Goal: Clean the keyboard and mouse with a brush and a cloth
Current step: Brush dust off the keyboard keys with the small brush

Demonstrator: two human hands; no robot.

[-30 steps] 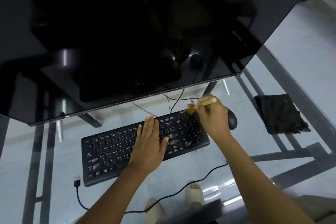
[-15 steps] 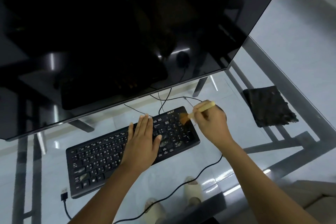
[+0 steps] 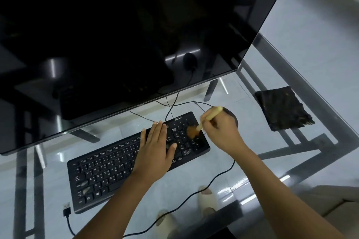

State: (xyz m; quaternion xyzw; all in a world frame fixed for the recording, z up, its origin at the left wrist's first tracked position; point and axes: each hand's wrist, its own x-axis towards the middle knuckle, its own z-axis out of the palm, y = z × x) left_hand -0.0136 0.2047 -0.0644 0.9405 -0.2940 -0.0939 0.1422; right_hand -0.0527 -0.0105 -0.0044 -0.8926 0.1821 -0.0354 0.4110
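Note:
A black keyboard [image 3: 108,170] lies slanted on the glass table. My left hand [image 3: 155,149] rests flat on its right-centre keys, fingers together. My right hand [image 3: 221,132] grips a brush [image 3: 208,117] with a pale handle; its brown bristles press on the number pad at the keyboard's right end. The black mouse [image 3: 232,115] sits just behind my right hand, mostly hidden by it. A dark folded cloth [image 3: 281,108] lies on the glass to the right, apart from both hands.
A large black monitor [image 3: 116,35] looms over the table's far side, close above the keyboard. Cables [image 3: 174,101] run behind the keyboard, and a loose USB plug [image 3: 67,209] lies at front left. Feet in slippers show through the glass table [image 3: 252,151].
The brush bristles have moved from the keyboard's top right corner down onto the number pad. My left hand stays flat on the keys. The camera has shifted, moving the scene leftward.

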